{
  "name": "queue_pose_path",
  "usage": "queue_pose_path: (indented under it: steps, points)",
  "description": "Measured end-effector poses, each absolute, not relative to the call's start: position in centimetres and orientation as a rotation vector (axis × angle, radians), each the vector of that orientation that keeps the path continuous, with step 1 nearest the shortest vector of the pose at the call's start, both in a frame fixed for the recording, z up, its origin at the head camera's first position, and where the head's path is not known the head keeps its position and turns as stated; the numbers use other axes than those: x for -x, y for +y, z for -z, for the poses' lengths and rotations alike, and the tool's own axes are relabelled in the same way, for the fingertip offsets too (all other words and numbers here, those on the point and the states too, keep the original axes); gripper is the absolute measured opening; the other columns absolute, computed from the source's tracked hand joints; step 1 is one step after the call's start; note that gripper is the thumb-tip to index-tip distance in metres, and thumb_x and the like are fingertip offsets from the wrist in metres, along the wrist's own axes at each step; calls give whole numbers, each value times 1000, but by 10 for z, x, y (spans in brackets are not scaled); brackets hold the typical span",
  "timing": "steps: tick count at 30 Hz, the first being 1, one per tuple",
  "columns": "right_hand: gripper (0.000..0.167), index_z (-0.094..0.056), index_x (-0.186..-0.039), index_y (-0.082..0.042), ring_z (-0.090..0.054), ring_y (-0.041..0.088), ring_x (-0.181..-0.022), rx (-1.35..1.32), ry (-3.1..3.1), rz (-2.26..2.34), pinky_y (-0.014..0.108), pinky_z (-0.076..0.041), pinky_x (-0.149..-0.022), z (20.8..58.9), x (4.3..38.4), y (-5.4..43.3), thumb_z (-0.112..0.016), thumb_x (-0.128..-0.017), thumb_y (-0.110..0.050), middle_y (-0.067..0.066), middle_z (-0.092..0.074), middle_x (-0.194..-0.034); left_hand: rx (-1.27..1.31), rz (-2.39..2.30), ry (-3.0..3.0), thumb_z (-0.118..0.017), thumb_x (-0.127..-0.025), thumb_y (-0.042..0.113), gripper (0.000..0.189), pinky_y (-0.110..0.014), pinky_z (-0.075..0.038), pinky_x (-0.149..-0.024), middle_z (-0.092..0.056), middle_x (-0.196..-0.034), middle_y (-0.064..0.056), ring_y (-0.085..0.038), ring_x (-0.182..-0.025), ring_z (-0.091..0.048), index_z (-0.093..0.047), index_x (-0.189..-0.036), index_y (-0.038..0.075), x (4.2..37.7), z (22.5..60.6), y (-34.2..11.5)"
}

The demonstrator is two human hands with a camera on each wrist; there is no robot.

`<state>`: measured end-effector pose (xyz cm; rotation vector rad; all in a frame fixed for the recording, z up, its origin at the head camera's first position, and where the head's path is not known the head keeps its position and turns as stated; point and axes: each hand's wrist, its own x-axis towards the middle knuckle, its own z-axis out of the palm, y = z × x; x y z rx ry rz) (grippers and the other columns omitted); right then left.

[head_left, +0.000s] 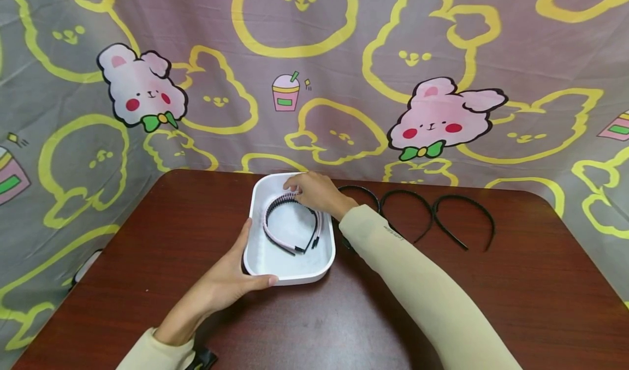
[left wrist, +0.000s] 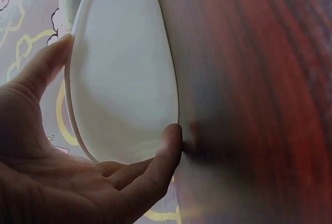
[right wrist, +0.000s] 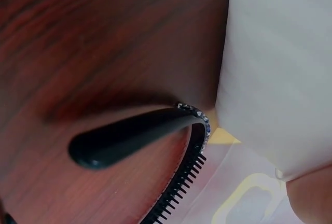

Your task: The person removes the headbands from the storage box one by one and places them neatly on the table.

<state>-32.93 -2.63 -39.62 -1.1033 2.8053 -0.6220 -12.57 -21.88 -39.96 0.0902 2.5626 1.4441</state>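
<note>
My left hand (head_left: pixel 228 278) grips the white tray (head_left: pixel 304 277) on the worktop (head_left: pixel 196 212); can't tell if my right hand (head_left: pixel 318 192) is pinching the nested headbands (head_left: pixel 268 229) inside. Tugging might spring them out, or my sleeve (head_left: pixel 417 274) snag the black headbands (head_left: pixel 462 197) alongside. Sleeve lettering (head_left: pixel 393 232): too tiny to read.

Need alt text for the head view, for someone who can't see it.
A person's left hand grips a white tray by its near-left corner while the right hand reaches in over the pink and dark headbands inside. Three black headbands lie to the right on a red-brown table, before a cloth printed with cartoon bunnies.
</note>
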Motion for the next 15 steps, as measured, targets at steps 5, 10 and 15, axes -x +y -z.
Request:
queue_pose_path:
  steps: [5,10,15]
  points:
    - [36,-74,-131,-21,-67,20,-112,1080,2811,584,44,-52,-96,397,329,-27,-67,-99,-7,0,-76,-120,-100,-1456,2558,-91,-80,32,134,-59,-18,-125,-8,-176,-18,-40,-157,-23,8,-169,14,126,401,-219]
    - [34,-75,-130,-23,-67,19,-113,1077,2825,547,45,-52,-96,398,329,-28,-67,-100,-8,-2,-75,-120,-108,-1472,2555,-91,-80,32,134,-59,-18,-125,-7,-176,-18,-40,-157,-22,8,-169,15,126,400,-218]
    - [35,-75,-130,-23,-67,18,-112,1078,2833,546,44,-53,-95,400,329,-28,-66,-100,-6,-2,-75,-119,-102,-1465,2557,-91,-80,33,134,-59,-18,-125,-8,-176,-18,-40,-157,-23,8,-169,14,125,400,-218]
